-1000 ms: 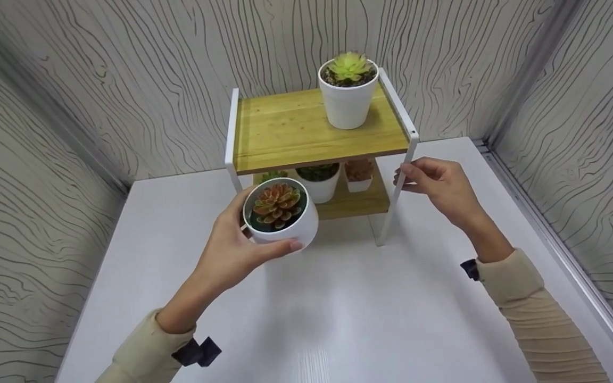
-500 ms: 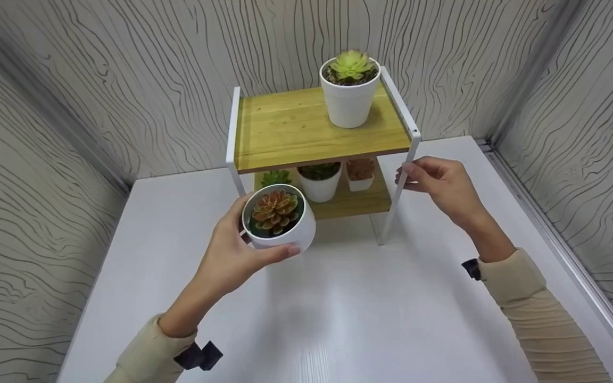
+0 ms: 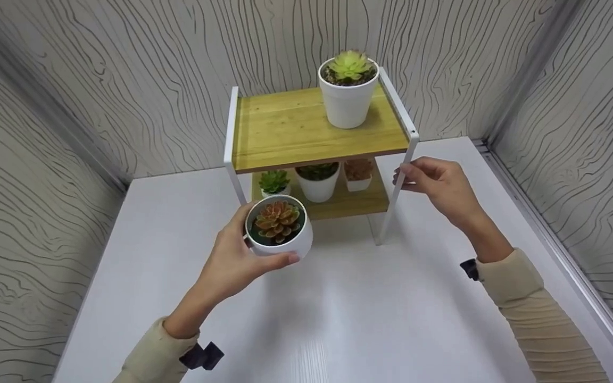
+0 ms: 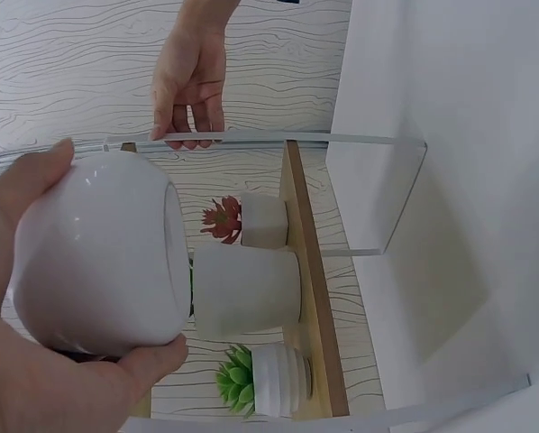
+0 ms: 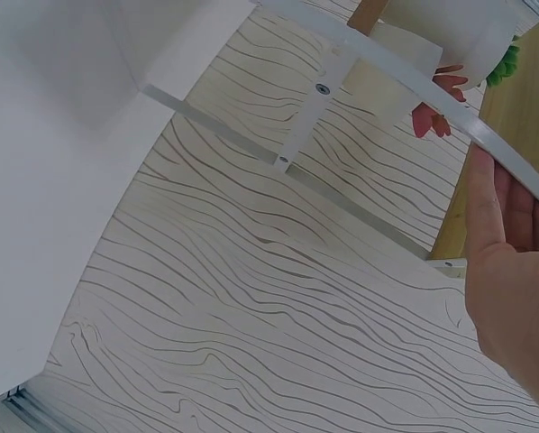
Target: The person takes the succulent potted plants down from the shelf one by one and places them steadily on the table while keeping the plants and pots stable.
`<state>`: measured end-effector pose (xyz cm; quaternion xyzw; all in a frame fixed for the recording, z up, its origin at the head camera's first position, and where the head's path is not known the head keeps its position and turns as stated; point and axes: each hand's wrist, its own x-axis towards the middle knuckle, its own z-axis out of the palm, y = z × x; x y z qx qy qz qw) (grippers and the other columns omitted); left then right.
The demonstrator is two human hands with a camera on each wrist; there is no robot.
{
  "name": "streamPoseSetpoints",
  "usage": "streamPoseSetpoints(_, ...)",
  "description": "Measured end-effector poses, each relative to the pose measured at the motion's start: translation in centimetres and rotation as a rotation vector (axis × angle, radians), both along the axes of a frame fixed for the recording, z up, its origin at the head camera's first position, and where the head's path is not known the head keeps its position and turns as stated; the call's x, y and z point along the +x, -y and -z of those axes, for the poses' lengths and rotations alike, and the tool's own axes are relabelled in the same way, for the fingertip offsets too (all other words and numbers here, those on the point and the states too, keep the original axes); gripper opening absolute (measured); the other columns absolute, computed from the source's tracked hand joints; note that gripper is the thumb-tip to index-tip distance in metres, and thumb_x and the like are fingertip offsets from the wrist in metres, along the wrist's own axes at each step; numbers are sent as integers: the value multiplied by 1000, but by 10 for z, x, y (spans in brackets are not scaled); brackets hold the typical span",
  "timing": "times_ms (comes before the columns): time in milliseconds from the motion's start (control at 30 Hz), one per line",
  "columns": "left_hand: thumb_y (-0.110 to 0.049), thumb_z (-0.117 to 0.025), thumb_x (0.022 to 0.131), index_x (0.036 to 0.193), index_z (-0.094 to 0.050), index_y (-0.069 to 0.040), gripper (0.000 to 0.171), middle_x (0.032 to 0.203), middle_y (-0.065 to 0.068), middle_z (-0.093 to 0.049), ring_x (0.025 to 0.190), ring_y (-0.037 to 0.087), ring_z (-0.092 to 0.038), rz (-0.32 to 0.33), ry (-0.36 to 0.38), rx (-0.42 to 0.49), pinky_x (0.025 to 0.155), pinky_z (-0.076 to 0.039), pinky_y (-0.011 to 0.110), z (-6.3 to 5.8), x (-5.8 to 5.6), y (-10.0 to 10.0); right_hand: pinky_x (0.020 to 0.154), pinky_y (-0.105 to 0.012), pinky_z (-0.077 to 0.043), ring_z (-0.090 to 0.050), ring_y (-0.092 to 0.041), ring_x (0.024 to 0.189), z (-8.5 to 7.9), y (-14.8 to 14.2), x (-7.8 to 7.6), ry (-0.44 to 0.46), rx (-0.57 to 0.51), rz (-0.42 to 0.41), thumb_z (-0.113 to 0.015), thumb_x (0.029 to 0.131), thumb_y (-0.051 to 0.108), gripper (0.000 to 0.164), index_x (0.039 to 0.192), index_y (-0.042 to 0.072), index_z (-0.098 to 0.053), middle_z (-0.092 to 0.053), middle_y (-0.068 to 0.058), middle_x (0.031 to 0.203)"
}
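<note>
My left hand (image 3: pixel 232 260) grips a rounded white pot (image 3: pixel 304 242) with a reddish-green succulent (image 3: pixel 278 219) in it, thumb along the near side. The pot is held up in front of a two-tier shelf (image 3: pixel 280 127) with wooden boards and a white metal frame. In the left wrist view, the pot's smooth side and base (image 4: pixel 98 257) fill the left part. My right hand (image 3: pixel 439 183) pinches the front right leg (image 3: pixel 398 197) of the frame between thumb and fingers. The right wrist view shows those fingers (image 5: pixel 486 203) against the white bar.
On the top board stands a white pot (image 3: pixel 348 103) with a pale green succulent. Along the lower board are a small green succulent (image 3: pixel 274 182), a larger white pot (image 3: pixel 318 187) and a small square pot (image 3: pixel 358 184) with a red plant. Wood-grain panels surround the white table (image 3: pixel 370 319).
My left hand has lowered the pot slightly toward me, so the green succulent on the lower board shows more. My right hand stays at the shelf leg.
</note>
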<state>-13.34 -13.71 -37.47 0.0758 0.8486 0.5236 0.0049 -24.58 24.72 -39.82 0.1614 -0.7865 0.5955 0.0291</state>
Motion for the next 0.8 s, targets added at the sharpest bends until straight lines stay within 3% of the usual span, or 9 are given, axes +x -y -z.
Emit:
streamPoseSetpoints(333, -36, -99, 71, 154, -45, -16, 101, 145, 2, -62, 133, 25, -59, -17, 35, -22, 113, -52, 56, 16, 3, 5, 94, -29, -63, -78, -17, 103, 2, 2, -2, -11, -45, -19, -64, 106, 25, 36, 113, -9, -72, -75, -19, 111)
streamPoseSetpoints(600, -35, -99, 72, 155, -45, -19, 100, 144, 1, -62, 133, 24, -59, -7, 29, 2, 114, -50, 58, 28, 2, 4, 94, -29, -63, -77, -16, 102, 1, 0, -2, -16, -42, -16, -65, 106, 25, 35, 113, -8, -72, -75, -18, 110)
streamPoseSetpoints(800, -35, -99, 71, 154, -46, -18, 99, 143, 2, -63, 132, 25, -60, -16, 39, -5, 112, -52, 57, 37, 4, 7, 94, -29, -63, -77, -15, 103, 2, 0, -2, -13, -34, -15, -65, 105, 25, 37, 114, -10, -71, -76, -8, 108)
